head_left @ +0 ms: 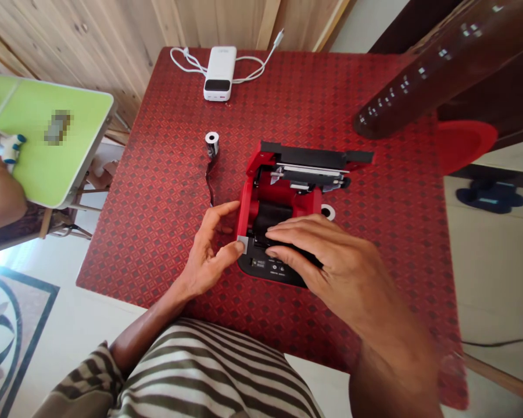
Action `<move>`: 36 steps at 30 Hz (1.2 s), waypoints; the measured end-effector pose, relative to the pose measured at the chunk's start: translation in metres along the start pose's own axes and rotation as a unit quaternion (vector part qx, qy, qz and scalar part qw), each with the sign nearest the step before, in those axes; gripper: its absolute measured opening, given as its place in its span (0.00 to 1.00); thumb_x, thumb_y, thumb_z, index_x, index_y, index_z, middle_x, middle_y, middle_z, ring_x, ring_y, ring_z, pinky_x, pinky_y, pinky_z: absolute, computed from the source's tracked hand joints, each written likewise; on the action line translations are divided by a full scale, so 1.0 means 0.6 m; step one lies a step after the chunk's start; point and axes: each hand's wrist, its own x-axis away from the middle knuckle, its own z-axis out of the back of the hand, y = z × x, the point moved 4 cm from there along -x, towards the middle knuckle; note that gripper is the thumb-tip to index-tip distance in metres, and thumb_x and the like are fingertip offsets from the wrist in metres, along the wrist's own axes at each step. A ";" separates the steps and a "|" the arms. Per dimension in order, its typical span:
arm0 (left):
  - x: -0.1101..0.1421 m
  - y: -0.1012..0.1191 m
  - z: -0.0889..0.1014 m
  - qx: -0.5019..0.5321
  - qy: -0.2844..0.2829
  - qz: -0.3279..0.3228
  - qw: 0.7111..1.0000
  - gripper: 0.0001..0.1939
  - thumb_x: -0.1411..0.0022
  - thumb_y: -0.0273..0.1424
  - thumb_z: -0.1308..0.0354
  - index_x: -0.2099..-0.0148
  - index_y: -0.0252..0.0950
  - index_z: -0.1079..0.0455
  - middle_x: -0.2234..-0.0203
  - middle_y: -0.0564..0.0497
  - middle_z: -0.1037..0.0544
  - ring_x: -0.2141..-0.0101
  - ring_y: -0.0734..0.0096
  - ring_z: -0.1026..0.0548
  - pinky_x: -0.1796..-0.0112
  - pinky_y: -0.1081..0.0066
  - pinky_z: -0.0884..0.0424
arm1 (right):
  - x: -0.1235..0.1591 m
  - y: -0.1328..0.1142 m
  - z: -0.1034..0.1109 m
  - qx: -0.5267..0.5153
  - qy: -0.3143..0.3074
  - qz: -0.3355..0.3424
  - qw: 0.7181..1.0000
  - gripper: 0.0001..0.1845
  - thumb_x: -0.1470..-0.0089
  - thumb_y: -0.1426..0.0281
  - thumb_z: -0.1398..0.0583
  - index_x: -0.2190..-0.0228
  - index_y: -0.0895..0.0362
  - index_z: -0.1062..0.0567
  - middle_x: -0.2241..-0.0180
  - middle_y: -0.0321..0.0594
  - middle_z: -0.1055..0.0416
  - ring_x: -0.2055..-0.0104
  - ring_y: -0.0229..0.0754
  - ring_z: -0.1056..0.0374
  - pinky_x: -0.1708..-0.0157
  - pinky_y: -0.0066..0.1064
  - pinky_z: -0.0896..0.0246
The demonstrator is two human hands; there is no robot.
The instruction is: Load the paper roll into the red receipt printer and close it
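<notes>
A red and black label printer (244,217) stands on the table with its lid (309,157) raised. Inside it lies a roll of glossy black ribbon (270,216). My left hand (211,252) grips the printer's left side, its thumb on the grey front corner and its fingers along the red wall. My right hand (331,255) reaches over the front of the printer, thumb and fingertips closed on the black ribbon near the front panel (265,264). That hand covers the printer's right front part.
A small roll (211,140) with a loose dark strip stands left of the printer; a white roll end (328,212) shows at its right. Behind lies a white power bank (220,72) with a cable. A brown cylinder (401,87) leans in at right. Another person's arm (2,186) rests by a green table (70,174).
</notes>
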 end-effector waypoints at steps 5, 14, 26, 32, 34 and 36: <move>0.016 0.026 -0.001 -0.029 0.009 0.008 1.000 0.34 0.14 0.56 0.28 0.17 0.49 0.23 0.26 0.40 0.15 0.30 0.41 0.16 0.29 0.42 0.19 | -0.002 0.000 0.006 0.021 0.043 0.012 0.999 0.15 0.16 0.78 0.34 0.55 0.50 0.11 0.57 0.39 0.07 0.55 0.49 0.10 0.49 0.44 0.11; -0.085 0.125 0.028 -0.156 0.098 -0.207 0.961 0.28 0.10 0.58 0.30 0.21 0.52 0.18 0.25 0.42 0.15 0.27 0.40 0.17 0.27 0.40 0.16 | 0.020 -0.025 -0.006 0.128 0.108 0.044 0.985 0.12 0.20 0.80 0.30 0.51 0.51 0.10 0.59 0.38 0.08 0.59 0.46 0.16 0.53 0.42 0.16; -0.125 0.146 -0.007 -0.182 -0.061 -0.210 0.959 0.27 0.03 0.58 0.45 0.33 0.50 0.09 0.36 0.49 0.04 0.30 0.47 0.10 0.21 0.41 0.16 | 0.042 -0.058 -0.010 0.224 0.083 0.063 0.969 0.18 0.24 0.86 0.33 0.44 0.56 0.10 0.55 0.47 0.07 0.55 0.52 0.16 0.56 0.45 0.17; -0.071 0.119 0.007 -0.254 -0.101 -0.274 0.922 0.25 0.02 0.50 0.45 0.24 0.49 0.12 0.25 0.44 0.09 0.16 0.41 0.19 0.13 0.31 0.25 | 0.034 -0.079 -0.014 0.248 0.063 0.069 0.964 0.19 0.26 0.87 0.32 0.47 0.55 0.09 0.56 0.46 0.07 0.56 0.52 0.15 0.59 0.45 0.19; -0.063 0.104 0.010 -0.267 -0.112 -0.295 0.910 0.25 0.03 0.50 0.43 0.22 0.48 0.13 0.24 0.42 0.10 0.15 0.39 0.20 0.14 0.31 0.24 | 0.037 -0.081 -0.014 0.244 0.058 0.063 0.966 0.19 0.25 0.86 0.32 0.45 0.56 0.09 0.56 0.47 0.07 0.56 0.53 0.15 0.58 0.46 0.19; -0.059 0.091 0.011 -0.277 -0.116 -0.300 0.905 0.27 0.05 0.54 0.40 0.21 0.47 0.13 0.23 0.40 0.11 0.15 0.35 0.20 0.15 0.30 0.24 | 0.040 -0.080 -0.015 0.236 0.055 0.056 0.969 0.19 0.25 0.86 0.32 0.43 0.56 0.10 0.56 0.47 0.07 0.56 0.53 0.15 0.58 0.46 0.19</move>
